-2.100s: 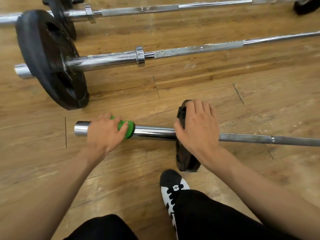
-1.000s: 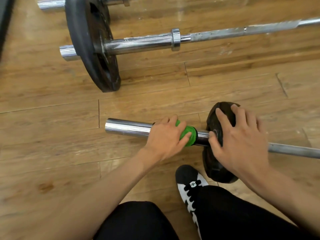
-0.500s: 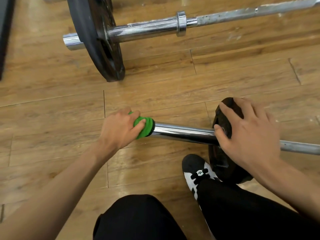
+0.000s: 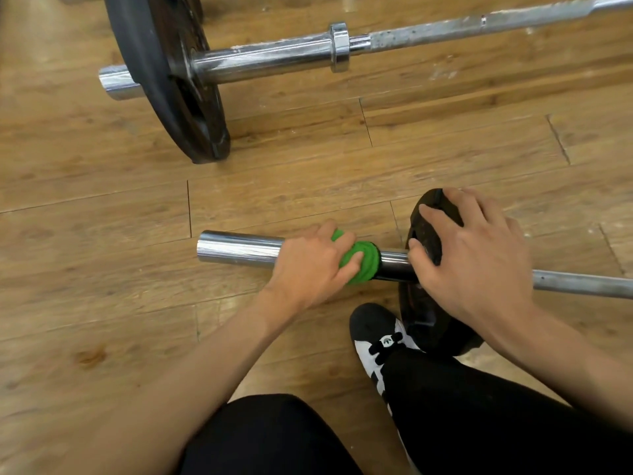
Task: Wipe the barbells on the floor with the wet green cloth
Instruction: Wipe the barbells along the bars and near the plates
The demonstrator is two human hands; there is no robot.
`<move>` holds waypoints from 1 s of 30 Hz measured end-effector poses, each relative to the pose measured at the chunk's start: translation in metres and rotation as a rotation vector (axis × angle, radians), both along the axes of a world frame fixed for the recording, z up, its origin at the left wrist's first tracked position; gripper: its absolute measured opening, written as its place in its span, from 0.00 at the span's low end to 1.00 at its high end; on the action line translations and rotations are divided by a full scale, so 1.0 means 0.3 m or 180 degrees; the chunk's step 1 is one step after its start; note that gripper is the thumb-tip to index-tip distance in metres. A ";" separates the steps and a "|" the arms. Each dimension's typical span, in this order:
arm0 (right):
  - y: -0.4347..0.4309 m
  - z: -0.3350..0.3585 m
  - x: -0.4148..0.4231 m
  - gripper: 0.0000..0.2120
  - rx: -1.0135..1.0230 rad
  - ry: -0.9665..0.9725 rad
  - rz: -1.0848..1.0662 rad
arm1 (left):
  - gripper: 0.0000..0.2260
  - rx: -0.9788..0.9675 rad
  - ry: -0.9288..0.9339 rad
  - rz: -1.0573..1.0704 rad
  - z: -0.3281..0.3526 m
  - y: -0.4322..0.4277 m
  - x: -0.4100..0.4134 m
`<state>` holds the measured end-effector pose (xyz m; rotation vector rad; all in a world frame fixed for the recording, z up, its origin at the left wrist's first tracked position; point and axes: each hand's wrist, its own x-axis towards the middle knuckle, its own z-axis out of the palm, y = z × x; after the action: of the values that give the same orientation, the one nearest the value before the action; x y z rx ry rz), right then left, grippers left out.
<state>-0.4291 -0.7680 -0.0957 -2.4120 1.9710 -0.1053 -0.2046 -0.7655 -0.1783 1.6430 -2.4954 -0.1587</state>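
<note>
**Near barbell sleeve: cloth at the plate end**

- Nearest: my shoe (image 4: pixel 373 334), beside the small weight plate (image 4: pixel 424 320).
- Near barbell (image 4: pixel 239 250): long axis left to right, free end to my left.
- Left hand (image 4: pixel 308 265): clamped round the sleeve with the wet green cloth (image 4: pixel 363 264) under the fingers, just beside the plate. Bare sleeve lies leftward of this grip.
- Right hand (image 4: pixel 476 265): spread flat on the plate, steadying it.
- Change: half a second ago the cloth sat at the free end.
- Farthest: second barbell (image 4: pixel 267 60).
</note>
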 end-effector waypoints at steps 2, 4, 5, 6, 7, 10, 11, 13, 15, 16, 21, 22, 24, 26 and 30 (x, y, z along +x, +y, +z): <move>0.000 -0.002 -0.006 0.27 0.0004 -0.0046 0.0001 | 0.17 0.0047 -0.0013 0.0114 -0.018 0.014 0.093; -0.009 0.000 -0.006 0.27 -0.0008 -0.0063 -0.0038 | 0.18 0.0116 -0.0034 0.0363 -0.017 0.016 0.244; -0.016 0.000 -0.003 0.27 -0.0003 -0.0031 -0.0056 | 0.18 0.0146 -0.0024 0.0518 -0.010 0.014 0.324; -0.025 0.000 0.000 0.28 0.0017 0.0012 -0.0063 | 0.19 0.0187 -0.0021 0.0643 0.001 0.014 0.390; -0.031 0.000 0.004 0.28 0.0041 0.0045 -0.0073 | 0.19 0.0211 -0.0022 0.0721 0.007 0.013 0.435; -0.058 0.004 0.016 0.28 0.0042 0.0032 -0.0128 | 0.18 0.0068 -0.0177 0.1048 -0.003 0.004 0.437; -0.074 0.004 0.019 0.28 0.0041 0.0024 -0.0136 | 0.18 0.0007 -0.0244 0.1183 -0.004 -0.003 0.409; -0.117 0.003 0.020 0.29 0.0061 0.0000 -0.0151 | 0.18 -0.0059 -0.0248 0.1218 -0.006 -0.018 0.319; -0.161 0.008 0.021 0.29 0.0003 -0.0108 -0.0123 | 0.18 -0.0126 -0.0149 0.0994 -0.020 -0.034 0.192; -0.181 0.012 0.020 0.28 -0.0120 -0.0186 -0.0091 | 0.19 -0.0155 -0.0133 0.0840 -0.028 -0.044 0.114; -0.215 0.010 -0.003 0.22 -0.0761 -0.0280 -0.0140 | 0.25 -0.0475 -0.0486 -0.0196 -0.064 -0.078 -0.116; -0.204 0.002 -0.008 0.22 -0.0758 -0.0246 -0.0152 | 0.25 -0.0540 -0.0501 -0.0232 -0.064 -0.091 -0.089; -0.165 -0.012 -0.019 0.23 -0.0720 -0.0209 -0.0078 | 0.25 -0.0479 -0.0460 -0.0078 -0.057 -0.101 0.002; -0.123 -0.017 -0.021 0.25 -0.0678 -0.0183 0.0051 | 0.24 -0.0334 -0.0449 0.0233 -0.050 -0.103 0.132; -0.112 -0.024 -0.014 0.27 -0.0700 -0.0237 0.0041 | 0.21 -0.0182 -0.0352 0.0841 -0.031 -0.102 0.380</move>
<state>-0.4333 -0.8016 -0.1028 -2.5064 2.0074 -0.4266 -0.0907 -0.7961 -0.1877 1.9850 -2.3026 0.0346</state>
